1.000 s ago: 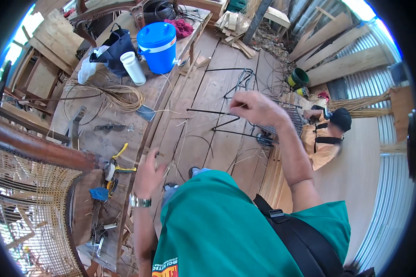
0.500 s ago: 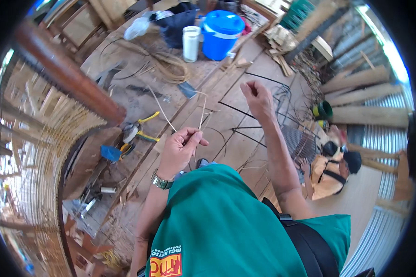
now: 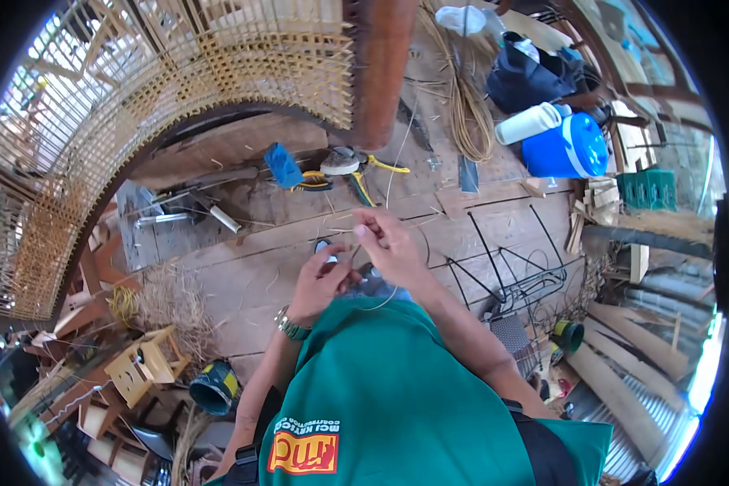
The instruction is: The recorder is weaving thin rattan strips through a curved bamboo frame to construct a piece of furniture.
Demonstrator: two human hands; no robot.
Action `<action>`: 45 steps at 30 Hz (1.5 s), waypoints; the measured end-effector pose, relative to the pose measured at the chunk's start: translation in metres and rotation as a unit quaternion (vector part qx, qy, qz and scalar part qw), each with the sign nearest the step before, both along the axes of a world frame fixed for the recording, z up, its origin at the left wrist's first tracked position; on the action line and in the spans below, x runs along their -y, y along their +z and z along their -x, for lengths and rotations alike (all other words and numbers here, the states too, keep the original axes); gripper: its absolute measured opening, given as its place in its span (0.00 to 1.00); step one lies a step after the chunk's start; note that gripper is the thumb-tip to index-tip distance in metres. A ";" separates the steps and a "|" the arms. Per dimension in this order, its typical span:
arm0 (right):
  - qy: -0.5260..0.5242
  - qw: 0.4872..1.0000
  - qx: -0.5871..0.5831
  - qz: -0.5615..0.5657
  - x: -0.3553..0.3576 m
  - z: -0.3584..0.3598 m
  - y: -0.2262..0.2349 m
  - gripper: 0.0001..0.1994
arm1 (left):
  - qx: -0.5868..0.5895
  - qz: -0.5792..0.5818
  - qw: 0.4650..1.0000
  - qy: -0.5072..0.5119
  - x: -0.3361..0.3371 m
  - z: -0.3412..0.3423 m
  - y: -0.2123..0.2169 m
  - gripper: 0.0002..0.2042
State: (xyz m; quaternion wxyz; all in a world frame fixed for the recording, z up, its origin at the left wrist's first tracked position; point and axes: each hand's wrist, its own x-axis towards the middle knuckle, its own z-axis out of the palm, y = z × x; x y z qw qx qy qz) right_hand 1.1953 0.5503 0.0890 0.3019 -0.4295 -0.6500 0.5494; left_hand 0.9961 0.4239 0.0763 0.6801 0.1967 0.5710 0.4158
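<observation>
My left hand (image 3: 320, 283) is closed in front of my green shirt, pinching a thin cane strand (image 3: 354, 253). Close above and to its right, my right hand (image 3: 390, 249) has its fingertips pressed together on the same strand. A loop of it seems to curve past my right wrist and down over the shirt. Beyond the hands, another pale strand (image 3: 394, 172) trails across the boards. At the upper left stands a curved frame with a partly woven cane panel (image 3: 211, 69), its loose ends poking past the edge.
Yellow-handled pliers (image 3: 389, 165) and a blue piece (image 3: 283, 165) lie beyond my hands. A cane coil (image 3: 468, 113), white container (image 3: 528, 123) and blue cooler (image 3: 547, 154) are farther right. Black metal frames (image 3: 530, 283) stand right; a dark bucket (image 3: 214, 387) and small wooden stool (image 3: 147, 361) are lower left.
My view has swung left, bringing the woven panel to the top and taking the other person out of sight. My right hand has come from far apart to beside my left.
</observation>
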 end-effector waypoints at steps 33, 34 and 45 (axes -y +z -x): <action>0.253 0.818 0.419 -0.301 -0.186 0.043 -0.256 0.61 | 0.078 0.003 0.911 0.405 0.089 -0.006 -0.099 0.13; 0.249 0.819 0.419 -0.303 -0.195 0.031 -0.259 0.61 | 0.071 0.001 0.914 0.400 0.088 -0.016 -0.098 0.13; 0.108 0.967 0.148 0.174 -0.260 -0.057 -0.251 0.24 | -0.026 -0.012 0.943 0.332 0.007 -0.051 -0.063 0.15</action>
